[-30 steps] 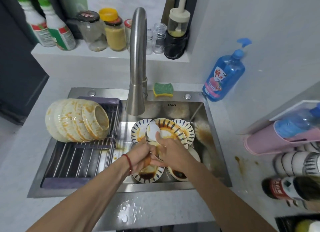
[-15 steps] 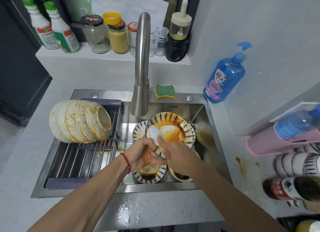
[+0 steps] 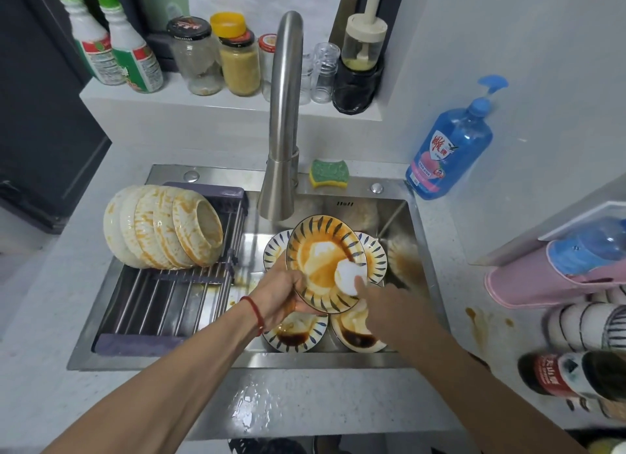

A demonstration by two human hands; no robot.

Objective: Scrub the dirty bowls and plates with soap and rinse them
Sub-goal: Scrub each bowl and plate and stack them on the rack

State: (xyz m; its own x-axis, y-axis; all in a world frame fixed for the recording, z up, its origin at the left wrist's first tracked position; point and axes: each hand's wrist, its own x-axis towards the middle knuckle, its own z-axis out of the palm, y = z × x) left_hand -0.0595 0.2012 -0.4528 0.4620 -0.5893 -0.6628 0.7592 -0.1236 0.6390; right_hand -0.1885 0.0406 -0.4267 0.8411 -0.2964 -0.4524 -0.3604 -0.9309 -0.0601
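Steel sink (image 3: 418,250) set in pale speckled counter. Left hand (image 3: 283,292) grips tilted round glazed plate (image 3: 316,250) by lower-left rim, above stacked plates. Right hand (image 3: 382,301) pinches white pad (image 3: 347,277) against sauce-smeared face, thumb on top.

Sauce-smeared plate (image 3: 318,250) in left hand (image 3: 283,292), over sink (image 3: 411,250)

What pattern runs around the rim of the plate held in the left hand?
Dark blue dashes around the rim of the plate; head view.
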